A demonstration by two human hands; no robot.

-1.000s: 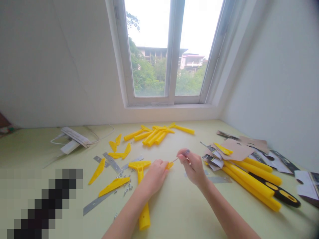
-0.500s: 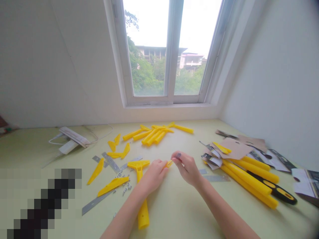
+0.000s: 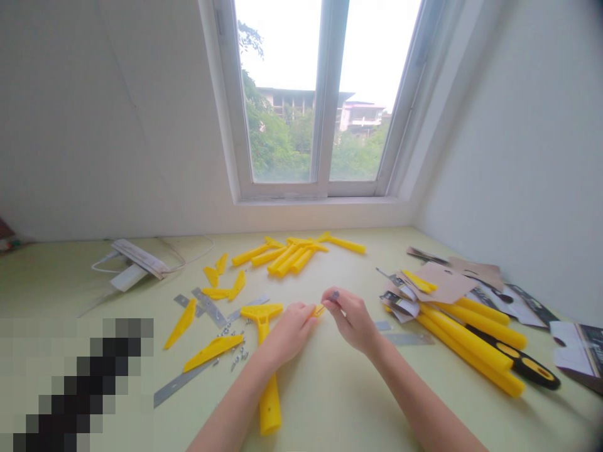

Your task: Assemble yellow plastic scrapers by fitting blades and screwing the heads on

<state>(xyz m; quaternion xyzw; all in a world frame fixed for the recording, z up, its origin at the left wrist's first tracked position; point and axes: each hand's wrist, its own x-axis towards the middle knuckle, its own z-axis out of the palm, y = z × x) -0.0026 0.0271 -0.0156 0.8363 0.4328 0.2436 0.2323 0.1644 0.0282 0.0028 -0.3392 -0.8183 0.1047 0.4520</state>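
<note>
Left hand (image 3: pixel 294 329) over the counter (image 3: pixel 339 414) mid-scene, fingers clamped on a small yellow piece (image 3: pixel 317 311), mostly hidden by the grip. Right hand (image 3: pixel 351 317) just to the right, fingers pinched around a thin tool (image 3: pixel 335 295), its slim shaft slanting left to the piece; contact at the tip too small to tell. Left forearm crosses above a yellow T-shaped handle (image 3: pixel 270 408) lying at the near side. To its left, loose screws (image 3: pixel 238 356) and a yellow wedge (image 3: pixel 213 353). Far: heap of yellow handles (image 3: pixel 288 258). Right: cardboard (image 3: pixel 447 280).
</note>
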